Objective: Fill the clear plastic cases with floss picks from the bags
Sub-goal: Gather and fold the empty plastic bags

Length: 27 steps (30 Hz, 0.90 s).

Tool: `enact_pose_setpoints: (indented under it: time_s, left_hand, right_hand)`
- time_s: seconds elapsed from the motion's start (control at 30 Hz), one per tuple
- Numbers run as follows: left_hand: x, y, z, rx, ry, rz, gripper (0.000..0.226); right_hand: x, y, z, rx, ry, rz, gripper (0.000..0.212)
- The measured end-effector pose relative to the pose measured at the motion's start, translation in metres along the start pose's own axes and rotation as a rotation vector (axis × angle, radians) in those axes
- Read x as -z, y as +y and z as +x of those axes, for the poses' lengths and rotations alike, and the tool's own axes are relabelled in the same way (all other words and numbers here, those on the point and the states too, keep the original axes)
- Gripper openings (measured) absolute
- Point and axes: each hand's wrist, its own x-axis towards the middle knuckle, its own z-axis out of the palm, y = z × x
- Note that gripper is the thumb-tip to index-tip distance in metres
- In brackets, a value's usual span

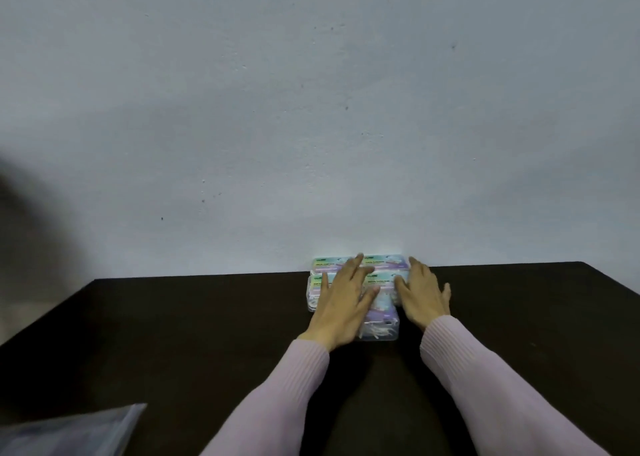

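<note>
One wide-angle head view looks forward and slightly down from above the near edge of the desk (173,317), facing the wall (311,109) that fills the upper frame; forearms enter at bottom.

Both arms in pale pink sleeves reach forward at lower centre; left hand (341,294) and right hand (423,291) lie flat, fingers straight.

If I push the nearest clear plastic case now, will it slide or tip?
The nearest clear plastic case lies flat and low on the dark smooth table, so it probably slides, not tips. It looks rigid, and light, holding only thin white floss picks. The stacked cases behind may block it.
</note>
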Motion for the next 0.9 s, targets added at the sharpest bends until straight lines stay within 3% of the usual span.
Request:
enact_pose_setpoints:
  time_s: [0.17, 0.5, 0.63, 0.77, 0.9]
  left_hand:
    - [0.013, -0.006, -0.010, 0.031, 0.046, -0.010, 0.043]
    - [0.074, -0.038, -0.098, 0.217, 0.121, -0.126, 0.040]
    - [0.106, -0.062, -0.153, 0.305, 0.119, -0.087, 0.035]
    - [0.140, -0.088, -0.218, 0.420, 0.234, 0.048, 0.033]
    - [0.175, -0.114, -0.271, 0.615, 0.341, 0.125, 0.030]
  right_hand:
    - [0.004, -0.027, -0.019, 0.246, 0.068, -0.033, 0.038]
    - [-0.024, -0.117, -0.088, 0.573, -0.268, 0.020, 0.033]
    - [-0.047, -0.153, -0.125, 0.551, -0.408, 0.055, 0.036]
    - [-0.071, -0.184, -0.161, 0.515, -0.605, 0.048, 0.040]
    - [-0.090, -0.208, -0.190, 0.568, -0.649, -0.042, 0.041]
